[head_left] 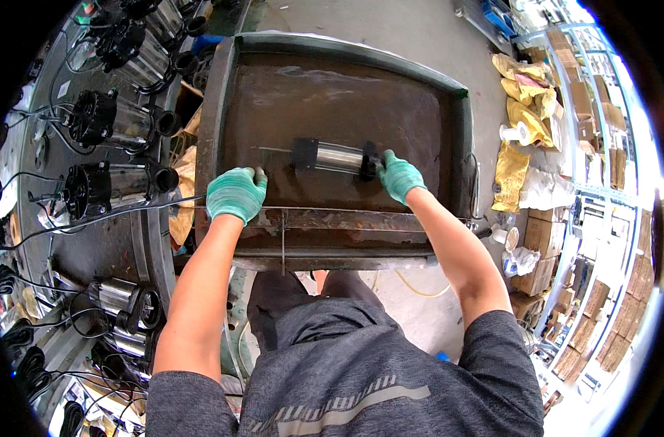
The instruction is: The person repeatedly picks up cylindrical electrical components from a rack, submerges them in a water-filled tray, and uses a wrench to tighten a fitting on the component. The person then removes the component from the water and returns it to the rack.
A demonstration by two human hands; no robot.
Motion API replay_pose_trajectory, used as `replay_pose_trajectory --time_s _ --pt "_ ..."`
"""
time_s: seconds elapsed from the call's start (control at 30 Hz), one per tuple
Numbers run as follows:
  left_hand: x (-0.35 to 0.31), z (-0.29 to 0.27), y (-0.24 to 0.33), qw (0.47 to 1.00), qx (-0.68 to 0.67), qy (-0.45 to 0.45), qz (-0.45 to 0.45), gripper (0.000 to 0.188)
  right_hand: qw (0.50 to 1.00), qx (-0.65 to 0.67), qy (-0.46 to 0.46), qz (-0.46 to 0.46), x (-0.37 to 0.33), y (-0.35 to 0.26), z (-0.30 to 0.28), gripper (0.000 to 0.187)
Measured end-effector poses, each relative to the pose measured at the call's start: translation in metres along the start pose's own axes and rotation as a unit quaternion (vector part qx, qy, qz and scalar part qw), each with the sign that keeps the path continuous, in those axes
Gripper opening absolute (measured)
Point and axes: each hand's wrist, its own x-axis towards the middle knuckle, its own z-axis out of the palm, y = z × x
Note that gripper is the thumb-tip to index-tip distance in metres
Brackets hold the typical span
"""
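Note:
A pump with a silver cylindrical body and black ends [338,156] lies sideways in a rectangular metal trough [219,131], over its brown, glossy bottom or water. My right hand [402,177], in a green glove, is closed on the pump's right black end; its fingertips are partly hidden there. From the left end a thin light rod sticks out. My left hand [236,194], gloved alike, is curled closed at the trough's near left side, apart from the pump. A black cable [128,213] runs up to this glove; whether the fingers grip it is hidden.
Several similar black-and-silver pumps [106,188] with cables crowd a bench along the left. A crossbar [346,218] spans the trough's near side. At right stand metal shelves [576,131], cardboard boxes [541,240] and yellow sacks [510,175]. A thin hose [423,291] lies on the floor.

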Motion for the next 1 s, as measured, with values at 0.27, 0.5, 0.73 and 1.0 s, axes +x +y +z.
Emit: replay_pose_trajectory --time_s 0.27,0.5,0.73,1.0 --pt "0.0 0.004 -0.005 0.999 -0.016 0.015 0.026 0.042 1.0 -0.03 -0.002 0.005 0.038 -0.03 0.001 0.045" --pt "0.001 0.005 -0.006 0.999 -0.024 0.017 0.028 0.04 0.999 -0.039 -0.021 0.027 0.05 -0.034 -0.007 0.045" --pt "-0.001 0.003 -0.007 0.997 -0.052 0.046 0.043 0.039 0.999 -0.024 0.014 0.042 0.041 -0.041 0.003 0.048" --pt "-0.005 0.008 -0.017 0.985 -0.136 0.106 0.029 0.036 0.994 -0.047 0.045 0.086 0.04 -0.059 -0.016 0.054"
